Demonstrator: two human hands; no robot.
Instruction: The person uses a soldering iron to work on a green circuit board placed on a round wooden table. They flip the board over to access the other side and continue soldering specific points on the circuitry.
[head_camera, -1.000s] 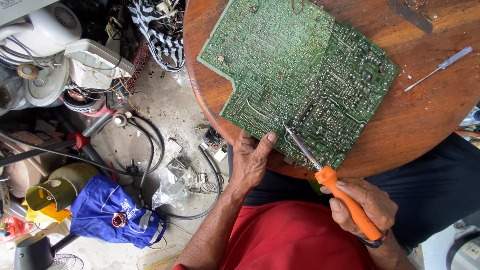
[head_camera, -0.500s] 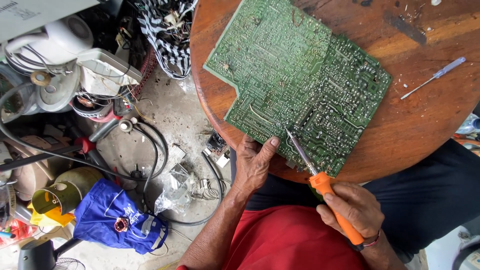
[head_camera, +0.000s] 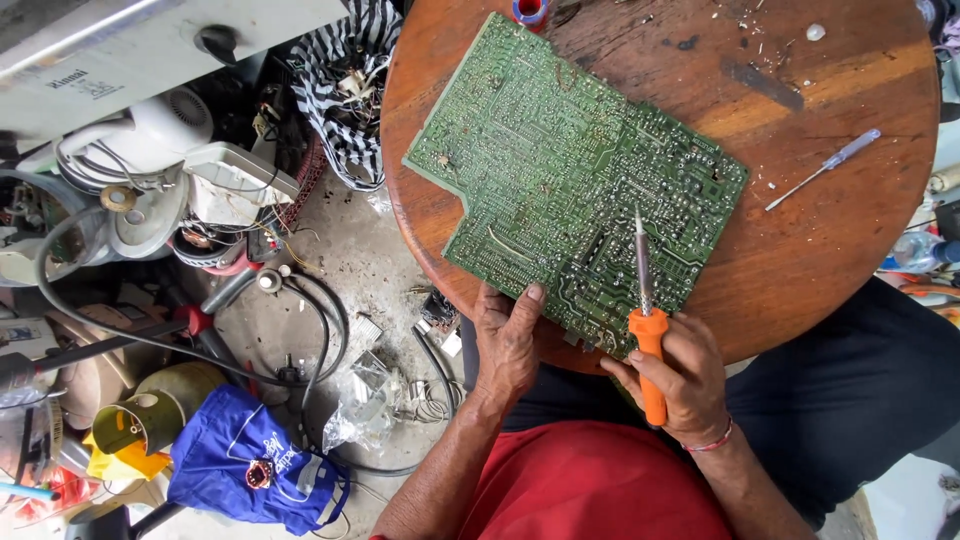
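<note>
A large green circuit board (head_camera: 570, 170) lies solder side up on a round wooden table (head_camera: 830, 250). My left hand (head_camera: 507, 345) holds the board's near edge, thumb on top. My right hand (head_camera: 680, 375) grips the orange handle of a soldering iron (head_camera: 648, 335). Its metal tip points away from me and rests over the board's near right part.
A small clear-handled screwdriver (head_camera: 825, 168) lies on the table to the right. A red and blue tape roll (head_camera: 530, 10) sits at the far rim. On the floor at left are cables, a blue cloth bag (head_camera: 245, 460), a striped bag (head_camera: 345, 90) and old appliances.
The soldering iron has swung from a slant to nearly straight ahead, and my right hand has moved up closer to the board. My left hand stays on the board's edge.
</note>
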